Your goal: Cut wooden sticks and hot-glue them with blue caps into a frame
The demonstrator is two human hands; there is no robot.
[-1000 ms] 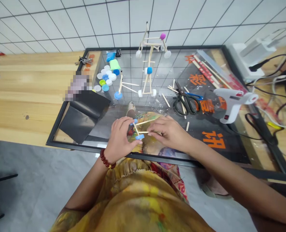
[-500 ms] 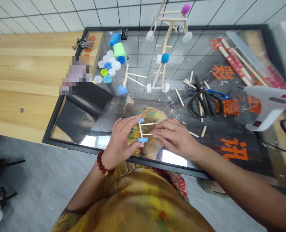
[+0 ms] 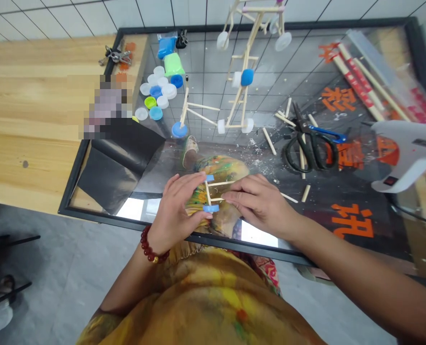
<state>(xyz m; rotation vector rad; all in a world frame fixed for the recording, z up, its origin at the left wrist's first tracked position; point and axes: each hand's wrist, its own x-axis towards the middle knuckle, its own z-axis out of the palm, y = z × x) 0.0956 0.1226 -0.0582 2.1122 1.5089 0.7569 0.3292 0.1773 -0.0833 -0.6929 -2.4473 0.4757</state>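
Note:
Near the front edge of the glass-topped board [image 3: 90,158], both hands hold a small frame of thin wooden sticks with blue bottle caps [image 3: 210,208] glued on its ends. My left hand [image 3: 178,211], with a red bead bracelet on the wrist, grips the cap end between thumb and fingers. My right hand [image 3: 258,203] pinches the two sticks that run out to the right. The frame hovers just above the glass.
Black-handled scissors [image 3: 308,148] and loose stick pieces lie to the right; a white glue gun [image 3: 407,153] is at the far right. Two stick-and-cap models [image 3: 241,96] stand behind. Loose caps [image 3: 158,98] and black paper [image 3: 117,165] are on the left.
The view has dipped and moved closer to the board. Both hands keep the same grip on the stick frame, which stays in place.

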